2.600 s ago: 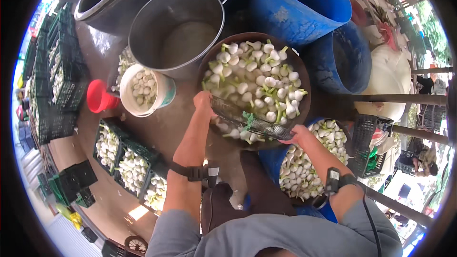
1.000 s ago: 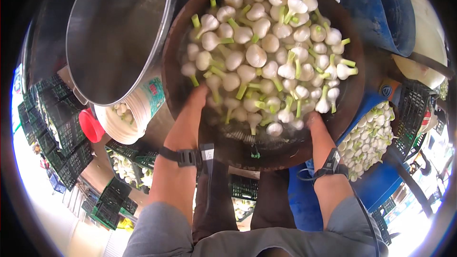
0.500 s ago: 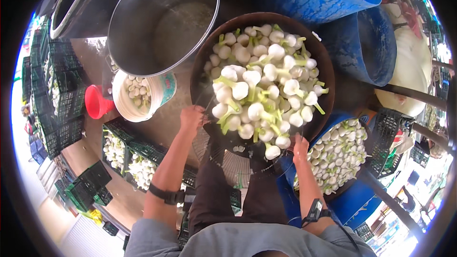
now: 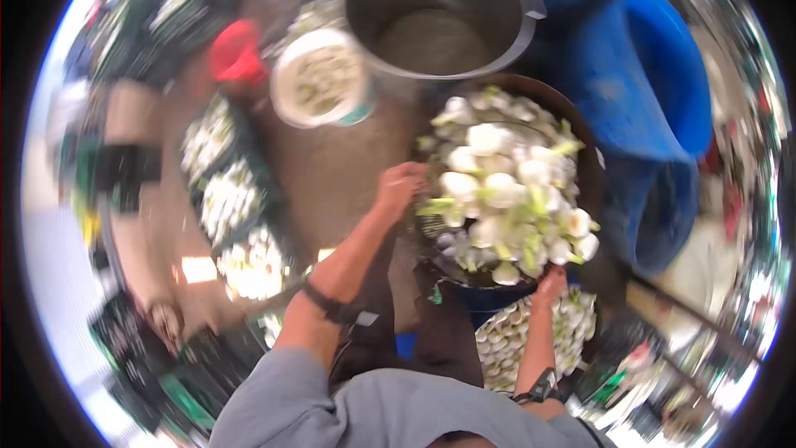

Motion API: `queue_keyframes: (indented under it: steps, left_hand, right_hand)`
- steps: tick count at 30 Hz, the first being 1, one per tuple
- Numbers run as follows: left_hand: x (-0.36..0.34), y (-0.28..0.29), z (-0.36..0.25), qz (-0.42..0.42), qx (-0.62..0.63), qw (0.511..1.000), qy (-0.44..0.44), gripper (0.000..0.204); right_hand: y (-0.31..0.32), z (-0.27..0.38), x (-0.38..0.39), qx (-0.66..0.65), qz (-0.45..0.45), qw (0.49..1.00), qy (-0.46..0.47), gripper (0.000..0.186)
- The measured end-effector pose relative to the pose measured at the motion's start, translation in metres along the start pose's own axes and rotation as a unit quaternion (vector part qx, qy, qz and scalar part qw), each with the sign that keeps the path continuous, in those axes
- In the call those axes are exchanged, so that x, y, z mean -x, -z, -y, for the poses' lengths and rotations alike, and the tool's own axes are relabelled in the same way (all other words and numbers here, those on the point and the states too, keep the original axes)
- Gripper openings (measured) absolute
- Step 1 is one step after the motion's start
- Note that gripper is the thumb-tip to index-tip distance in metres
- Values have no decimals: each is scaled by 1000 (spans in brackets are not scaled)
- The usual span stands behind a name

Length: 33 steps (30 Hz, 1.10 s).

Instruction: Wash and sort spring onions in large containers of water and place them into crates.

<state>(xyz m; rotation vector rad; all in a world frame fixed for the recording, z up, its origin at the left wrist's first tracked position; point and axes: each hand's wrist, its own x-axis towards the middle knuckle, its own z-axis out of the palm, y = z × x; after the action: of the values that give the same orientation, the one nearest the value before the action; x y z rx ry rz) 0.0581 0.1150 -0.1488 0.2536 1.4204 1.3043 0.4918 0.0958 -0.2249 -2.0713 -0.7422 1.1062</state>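
Between my hands is a round wire basket (image 4: pixel 434 231) heaped with white bulbs (image 4: pixel 497 191) that have short green stems. My left hand (image 4: pixel 401 188) is closed on its left edge. On the near right edge, my right hand (image 4: pixel 549 284) grips it too, with its fingers partly hidden and blurred. The basket is over a wide brown pan (image 4: pixel 587 120), whose rim shows behind and to the right. More bulbs seem to lie under the basket, but the load covers most of the pan.
A deep metal pot (image 4: pixel 473 66) stands beyond the pan. To its left are a white bucket (image 4: pixel 284 87) of bulbs and a red bucket (image 4: pixel 237 51). Dark crates (image 4: pixel 264 170) of bulbs line the left. Blue barrels (image 4: pixel 609 99) stand right; more bulbs (image 4: pixel 531 340) lie near right.
The view has turned, so the pot, buckets and crates sit elsewhere in it. The loaded basket looks closer, and both hands still grip it. The picture is now blurred.
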Motion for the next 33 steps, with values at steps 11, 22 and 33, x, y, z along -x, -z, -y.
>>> queue_keyframes:
  steps: [11, 22, 33]
  left_hand:
    - [148, 62, 12, -133, 94, 984, -74, 31]
    - [389, 224, 51, -383, 257, 878, -126, 36]
    - [631, 343, 207, -637, 298, 709, 50, 46]
  right_hand:
    - [-3, 168, 79, 21, 214, 967, 136, 38]
    - [-148, 130, 221, 154, 427, 876, 160, 25]
    - [-252, -85, 449, 389, 620, 676, 89, 13]
